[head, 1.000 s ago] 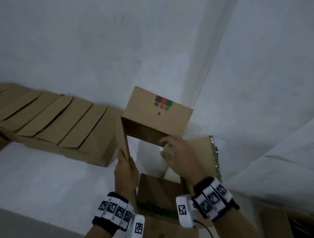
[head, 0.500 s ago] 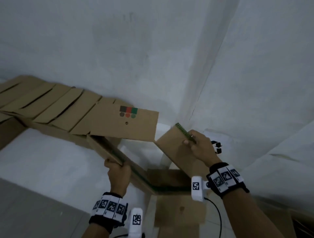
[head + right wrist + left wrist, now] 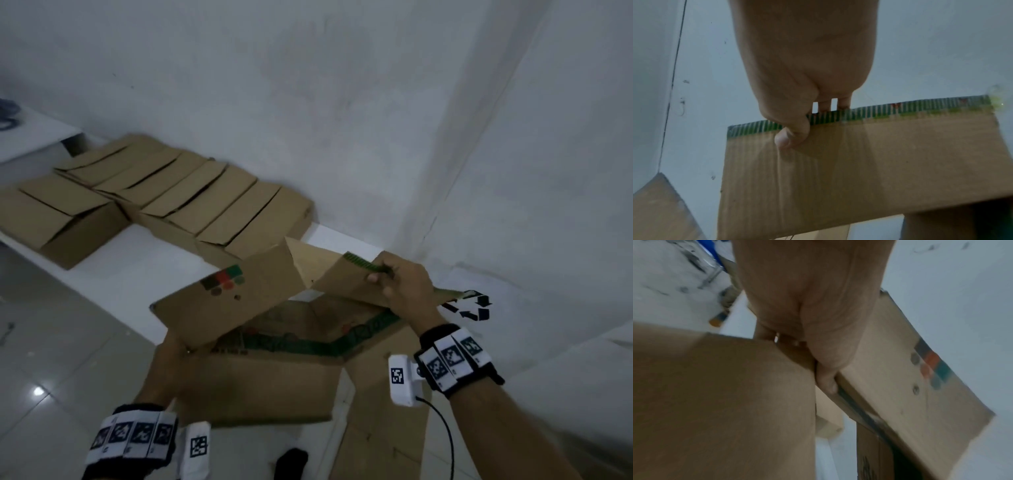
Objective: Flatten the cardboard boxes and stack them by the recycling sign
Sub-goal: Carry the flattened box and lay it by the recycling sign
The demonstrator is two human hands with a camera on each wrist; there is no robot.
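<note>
Collapsing one cardboard box (image 3: 239, 308) between two hands, close to the recycling sign (image 3: 471, 305)

The right hand (image 3: 404, 291) pinches the green-edged flap (image 3: 859, 146) — thumb on the near face, fingers behind — while the left hand (image 3: 164, 370) grips the box's lower left edge, thumb (image 3: 826, 379) tucked into the fold beside the panel with the coloured marks (image 3: 224, 279). The box hangs half-folded above flattened cardboard (image 3: 376, 428) on the floor, just beside the sign. Judging by this, flattening is under way — next the panels need pressing together flat, then laying on the stack. Other boxes (image 3: 178, 192) wait along the wall.
</note>
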